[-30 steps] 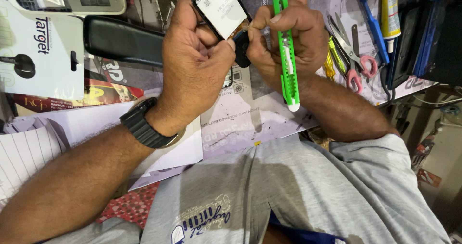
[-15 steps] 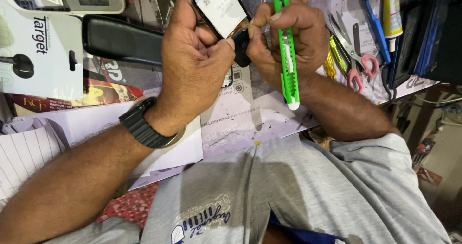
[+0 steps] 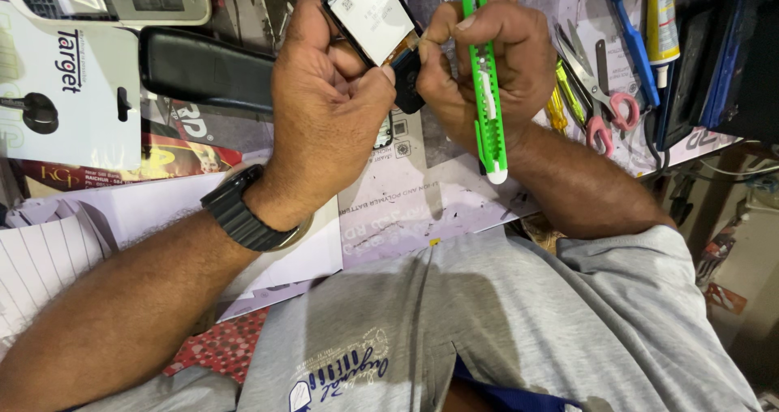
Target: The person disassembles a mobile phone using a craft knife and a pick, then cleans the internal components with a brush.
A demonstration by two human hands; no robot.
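Barely anything moved since earlier frames: both hands stay locked over desk's far edge. Left hand clenched round small phone, pale back panel tilted up. Right hand grasps green cutter upright, fingertips touching phone's lower corner. Black wristwatch on left wrist. Scissors near right edge.

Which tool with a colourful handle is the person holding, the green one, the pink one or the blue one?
The green cutter, gripped in the right hand. The pink-handled scissors and the blue tool lie untouched on the bench beside it.
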